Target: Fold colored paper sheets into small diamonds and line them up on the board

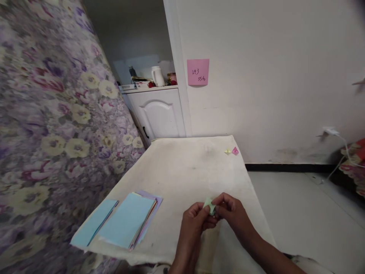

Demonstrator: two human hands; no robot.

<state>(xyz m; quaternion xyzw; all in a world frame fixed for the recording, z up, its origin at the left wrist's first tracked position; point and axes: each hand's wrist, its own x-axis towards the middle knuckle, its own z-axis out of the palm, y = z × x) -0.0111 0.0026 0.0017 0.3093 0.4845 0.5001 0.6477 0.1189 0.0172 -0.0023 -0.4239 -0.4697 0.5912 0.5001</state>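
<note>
A small piece of folded light green paper (209,203) is held above the near part of the table, between my two hands. My left hand (196,217) pinches it from the left, with the thumb lying on its face. From the right, the thumb and fingertips of my right hand (229,208) close on its edge. The fingers cover part of the paper, so its full shape does not show. At the table's far right corner lie a small folded yellow paper (227,152) and a folded pink paper (235,151), side by side.
On the cream-covered table (182,167), a stack of coloured paper (128,220) topped with light blue lies at the left, beside a narrower blue stack (95,222). A floral curtain (62,125) hangs along the left. A pink note (198,72) is stuck to the wall behind.
</note>
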